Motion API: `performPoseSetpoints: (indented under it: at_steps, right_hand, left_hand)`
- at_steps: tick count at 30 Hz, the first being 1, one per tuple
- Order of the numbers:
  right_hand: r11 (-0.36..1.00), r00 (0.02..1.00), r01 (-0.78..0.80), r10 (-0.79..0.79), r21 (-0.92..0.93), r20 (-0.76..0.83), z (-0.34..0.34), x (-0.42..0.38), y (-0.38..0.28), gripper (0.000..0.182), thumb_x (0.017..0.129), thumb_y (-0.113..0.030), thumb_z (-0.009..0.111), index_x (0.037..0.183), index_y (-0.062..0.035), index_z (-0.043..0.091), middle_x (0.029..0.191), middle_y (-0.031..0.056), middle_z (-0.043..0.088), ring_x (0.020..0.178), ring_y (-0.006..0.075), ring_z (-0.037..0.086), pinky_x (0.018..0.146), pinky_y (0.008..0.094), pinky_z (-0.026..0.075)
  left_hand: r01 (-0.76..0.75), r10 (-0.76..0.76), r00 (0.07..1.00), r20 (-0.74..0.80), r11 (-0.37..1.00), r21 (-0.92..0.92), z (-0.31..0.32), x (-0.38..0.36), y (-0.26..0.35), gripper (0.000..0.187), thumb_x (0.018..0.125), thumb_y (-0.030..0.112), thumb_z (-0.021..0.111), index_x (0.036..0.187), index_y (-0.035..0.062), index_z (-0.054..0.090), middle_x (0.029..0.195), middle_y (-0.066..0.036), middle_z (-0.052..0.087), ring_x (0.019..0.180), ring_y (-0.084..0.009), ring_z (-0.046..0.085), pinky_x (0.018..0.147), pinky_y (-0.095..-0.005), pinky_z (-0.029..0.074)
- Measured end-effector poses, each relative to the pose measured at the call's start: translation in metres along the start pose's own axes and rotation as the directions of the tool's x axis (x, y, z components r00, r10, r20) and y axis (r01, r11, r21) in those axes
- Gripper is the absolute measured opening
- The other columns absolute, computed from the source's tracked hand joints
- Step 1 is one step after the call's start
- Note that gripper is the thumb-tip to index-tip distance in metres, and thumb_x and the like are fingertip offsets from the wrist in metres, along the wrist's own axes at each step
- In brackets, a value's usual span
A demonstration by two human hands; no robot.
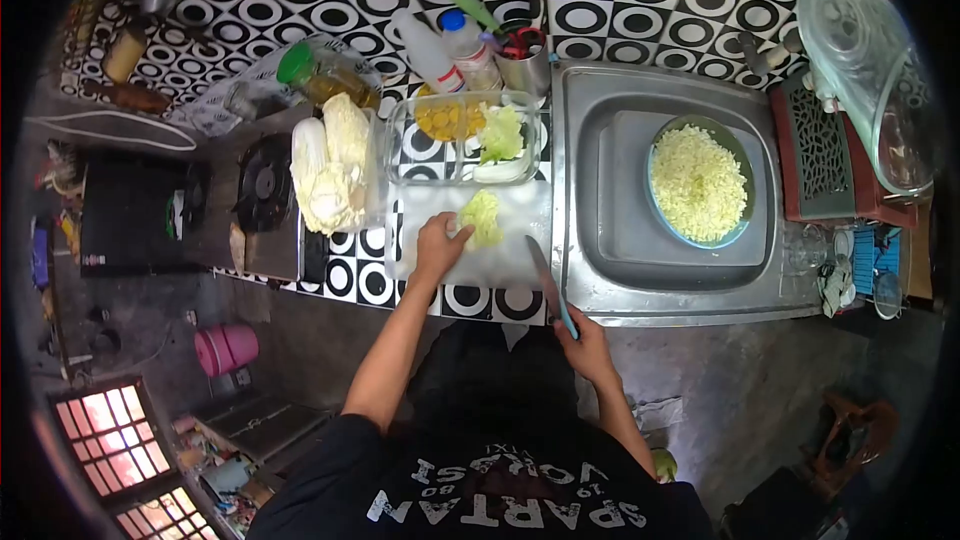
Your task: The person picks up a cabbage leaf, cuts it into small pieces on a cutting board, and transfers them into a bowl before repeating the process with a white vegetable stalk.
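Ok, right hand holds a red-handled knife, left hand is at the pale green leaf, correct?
No, the knife has a blue handle, not red; the head view shows it. The right hand holds it, and the left hand is at the leaf.

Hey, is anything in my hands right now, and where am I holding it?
Your right hand holds the knife by its blue handle. Your left hand touches the leaf; whether it grips it can't be told.

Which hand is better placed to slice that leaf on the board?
Probably your right hand: it grips the knife, blade beside the leaf. Your left hand is at the leaf's other side, better placed to steady it.
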State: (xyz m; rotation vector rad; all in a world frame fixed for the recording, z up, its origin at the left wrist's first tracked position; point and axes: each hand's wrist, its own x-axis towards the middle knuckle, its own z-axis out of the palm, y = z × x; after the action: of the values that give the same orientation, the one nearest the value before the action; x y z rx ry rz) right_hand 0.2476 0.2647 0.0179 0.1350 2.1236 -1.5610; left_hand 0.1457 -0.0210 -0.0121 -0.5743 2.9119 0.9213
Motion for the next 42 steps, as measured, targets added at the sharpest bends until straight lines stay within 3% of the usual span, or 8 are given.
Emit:
performPoseSetpoints:
  at_steps: [10,12,15,20,25,32,38,42]
  right_hand:
    - [0.983,0.99,0.125,-0.133,-0.132,-0.052,0.026,0.006,-0.018,0.04,0.086,-0.019,0.06,0.12,0.001,0.053,0.085,0.0148,0.065,0.076,0.018,0.059,0.072,0.03,0.046]
    - [0.97,0.969,0.186,-0.207,-0.154,-0.135,0.031,0.0,-0.013,0.04,0.086,-0.019,0.061,0.12,0.001,0.053,0.08,0.0114,0.064,0.07,0.0155,0.058,0.067,0.0288,0.046]
    - [0.983,0.976,-0.186,0.185,0.006,-0.118,0.034,-0.015,-0.032,0.043,0.086,-0.022,0.06,0.121,0.0013,0.052,0.09,0.0152,0.065,0.081,0.0162,0.06,0.074,0.0288,0.047]
    - [0.983,0.939,-0.101,0.145,0.152,-0.311,0.07,-0.032,-0.014,0.042,0.086,-0.02,0.061,0.12,0.0028,0.053,0.069,0.0019,0.057,0.059,0.0078,0.049,0.054,0.0246,0.042]
    - [0.949,0.875,-0.107,0.231,0.296,-0.425,0.109,-0.057,-0.027,0.033,0.088,-0.011,0.059,0.119,-0.0011,0.053,0.069,0.0004,0.054,0.048,0.0051,0.043,0.041,0.0212,0.033]
    - [0.889,0.792,-0.138,0.363,0.436,-0.491,0.13,-0.087,-0.045,0.033,0.088,-0.012,0.059,0.119,-0.0017,0.052,0.073,0.002,0.055,0.048,0.0055,0.043,0.042,0.0216,0.034]
    - [0.917,0.842,-0.111,0.292,0.383,-0.454,0.109,-0.072,-0.044,0.038,0.086,-0.016,0.062,0.119,0.0009,0.052,0.07,0.0014,0.055,0.047,0.0058,0.045,0.041,0.0215,0.034]
    - [0.939,0.866,-0.175,0.29,0.297,-0.406,0.091,-0.054,-0.051,0.034,0.088,-0.012,0.059,0.12,-0.0006,0.051,0.074,0.0032,0.056,0.048,0.0056,0.044,0.042,0.0214,0.034]
  left_hand:
    - [0.024,-0.019,1.0,0.016,0.928,-0.371,0.002,-0.002,-0.014,0.014,0.076,0.007,0.062,0.086,0.0006,0.056,0.081,-0.011,0.059,0.066,-0.0194,0.059,0.06,-0.0292,0.049]
    - [0.318,-0.232,0.946,0.228,0.511,-0.799,-0.019,-0.001,-0.017,0.02,0.08,0.004,0.059,0.097,0.0001,0.05,0.082,-0.008,0.055,0.066,-0.0142,0.056,0.058,-0.0248,0.048]
    - [0.375,-0.21,0.926,0.313,0.427,-0.823,-0.055,-0.003,-0.024,0.018,0.083,0.002,0.055,0.097,0.0039,0.045,0.085,-0.006,0.053,0.074,-0.0133,0.056,0.063,-0.0251,0.048]
    - [0.336,-0.046,0.938,0.343,0.354,-0.873,-0.084,0.0,-0.045,0.017,0.083,0.001,0.053,0.095,0.0066,0.042,0.086,-0.004,0.052,0.078,-0.0126,0.056,0.068,-0.0264,0.048]
    - [0.197,0.007,0.97,0.244,0.565,-0.801,-0.086,0.01,-0.046,0.026,0.077,0.003,0.062,0.096,0.0039,0.044,0.077,-0.004,0.051,0.067,-0.01,0.052,0.055,-0.0237,0.042]
    - [-0.438,0.412,0.898,-0.152,0.87,-0.226,-0.108,0.018,-0.037,0.03,0.063,-0.001,0.061,0.091,0.0021,0.049,0.083,-0.019,0.052,0.071,-0.0373,0.053,0.064,-0.0439,0.043]
    - [-0.387,0.41,0.906,0.107,0.903,-0.186,-0.044,0.008,-0.003,0.036,0.066,-0.002,0.057,0.102,-0.001,0.054,0.095,-0.022,0.054,0.09,-0.039,0.053,0.079,-0.0449,0.045]
    - [-0.472,0.447,0.774,0.449,0.879,-0.061,-0.021,-0.051,0.036,0.065,0.075,0.026,0.069,0.128,0.0002,0.042,0.129,-0.029,0.036,0.116,-0.0424,0.043,0.095,-0.0445,0.04]
